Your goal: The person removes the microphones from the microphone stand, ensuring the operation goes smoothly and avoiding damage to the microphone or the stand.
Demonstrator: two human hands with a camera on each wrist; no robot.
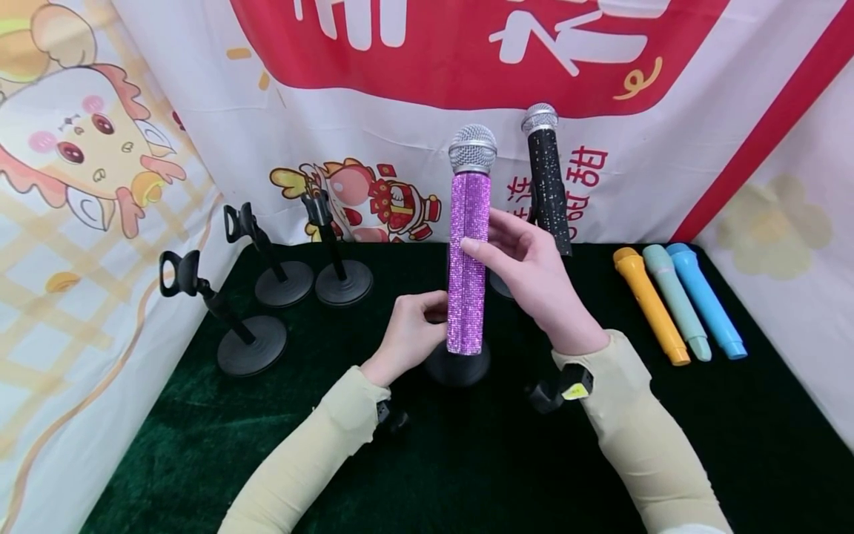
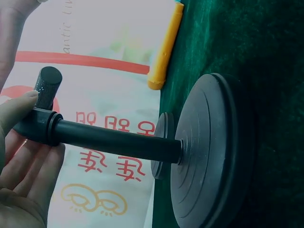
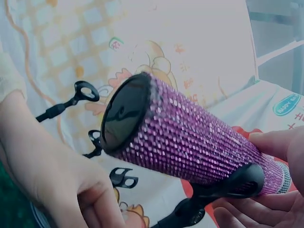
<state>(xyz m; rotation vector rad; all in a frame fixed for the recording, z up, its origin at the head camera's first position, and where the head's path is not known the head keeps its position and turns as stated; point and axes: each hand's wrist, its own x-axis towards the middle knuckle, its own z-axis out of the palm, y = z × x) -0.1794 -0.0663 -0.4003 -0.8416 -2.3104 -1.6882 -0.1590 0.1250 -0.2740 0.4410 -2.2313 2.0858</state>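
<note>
A microphone [image 1: 469, 267] with a purple rhinestone handle and silver mesh head stands almost upright in front of me. My right hand [image 1: 540, 274] holds its handle from the right, thumb across the front. Behind it is a black microphone stand [image 2: 118, 140] with a round base [image 1: 459, 368] on the cloth. Thumb and fingers of my left hand [image 1: 410, 330] pinch the stand's upper joint, as the left wrist view shows. In the right wrist view, the stand's black clip [image 3: 251, 183] curves against the side of the purple handle [image 3: 185, 137]; its far side is hidden.
On the left stand several black microphone stands [image 1: 252, 345] with bare clips. A black speckled microphone [image 1: 550, 185] rises behind my right hand. Yellow [image 1: 650, 304], pale green [image 1: 677, 300] and blue [image 1: 707, 300] microphones lie at right on the dark green cloth [image 1: 467, 460].
</note>
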